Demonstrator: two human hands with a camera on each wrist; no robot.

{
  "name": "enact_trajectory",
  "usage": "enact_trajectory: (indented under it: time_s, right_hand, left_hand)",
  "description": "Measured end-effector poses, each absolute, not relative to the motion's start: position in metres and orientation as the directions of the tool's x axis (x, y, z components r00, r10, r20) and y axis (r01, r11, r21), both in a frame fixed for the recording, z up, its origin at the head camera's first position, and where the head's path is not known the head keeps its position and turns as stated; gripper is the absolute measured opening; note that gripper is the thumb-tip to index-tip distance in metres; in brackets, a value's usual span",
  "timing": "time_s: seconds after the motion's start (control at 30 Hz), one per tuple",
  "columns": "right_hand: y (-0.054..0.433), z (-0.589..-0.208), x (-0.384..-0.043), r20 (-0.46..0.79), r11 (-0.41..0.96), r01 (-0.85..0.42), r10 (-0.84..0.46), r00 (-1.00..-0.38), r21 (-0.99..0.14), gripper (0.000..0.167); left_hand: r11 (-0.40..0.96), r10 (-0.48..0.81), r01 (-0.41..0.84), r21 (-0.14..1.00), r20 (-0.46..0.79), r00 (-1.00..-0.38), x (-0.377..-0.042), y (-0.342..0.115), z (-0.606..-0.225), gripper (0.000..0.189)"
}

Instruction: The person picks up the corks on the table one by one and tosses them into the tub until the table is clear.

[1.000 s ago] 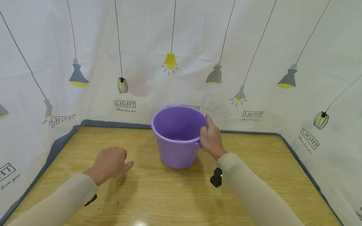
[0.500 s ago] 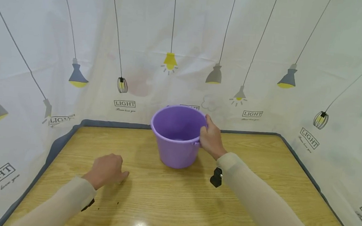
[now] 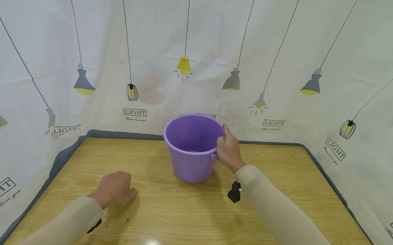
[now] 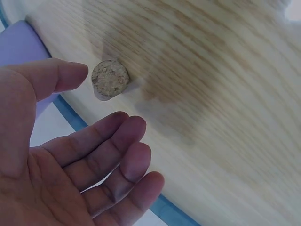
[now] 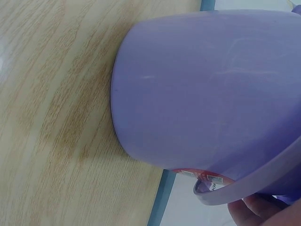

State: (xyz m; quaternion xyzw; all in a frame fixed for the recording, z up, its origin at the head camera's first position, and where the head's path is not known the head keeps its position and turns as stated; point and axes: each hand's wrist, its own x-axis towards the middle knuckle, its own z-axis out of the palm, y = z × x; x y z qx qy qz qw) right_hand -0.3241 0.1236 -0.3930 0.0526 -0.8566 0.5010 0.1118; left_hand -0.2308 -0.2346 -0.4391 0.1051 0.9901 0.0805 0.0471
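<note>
A purple plastic bucket (image 3: 193, 168) stands upright on the wooden table, its inside showing no contents from the head view. At its right rim my right hand (image 3: 230, 149) grips the edge, with the fingertips (image 5: 242, 212) beside the lowered handle (image 5: 254, 181) in the right wrist view. Left of the bucket, my left hand (image 3: 114, 188) is low over the table. In the left wrist view, a short cork (image 4: 111, 78) stands on the tabletop between the thumb and the fingers (image 4: 134, 160), a small gap showing on either side. From the head view my left hand hides this cork.
A white curtain (image 3: 200, 76) printed with hanging lamps encloses the wooden table (image 3: 175, 221) at the back and both sides. A dark blue border (image 3: 126, 135) runs along the table's far edge. Several tiny dark specks lie left of the front middle.
My left hand has come down and slightly toward me, and its fingers now cover the cork that showed beneath them earlier. My right hand and the bucket have not moved.
</note>
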Motion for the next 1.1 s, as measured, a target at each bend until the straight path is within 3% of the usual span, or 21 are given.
enact_trajectory:
  time_s: [0.8,1.1]
  right_hand:
    - [0.1227,-0.3934,-0.3239,0.200,0.437,-0.173,0.018,-0.980,-0.883,0.066]
    - [0.1232,-0.3929,-0.3232,0.200,0.433,-0.174,0.016,-0.980,-0.884,0.064]
  left_hand:
    - [0.961,0.208,0.186,0.206,-0.088,-0.974,-0.2297,-0.2325,-0.4426,0.044]
    - [0.958,0.213,0.199,0.207,-0.044,-0.976,-0.2314,-0.2320,-0.4439,0.051]
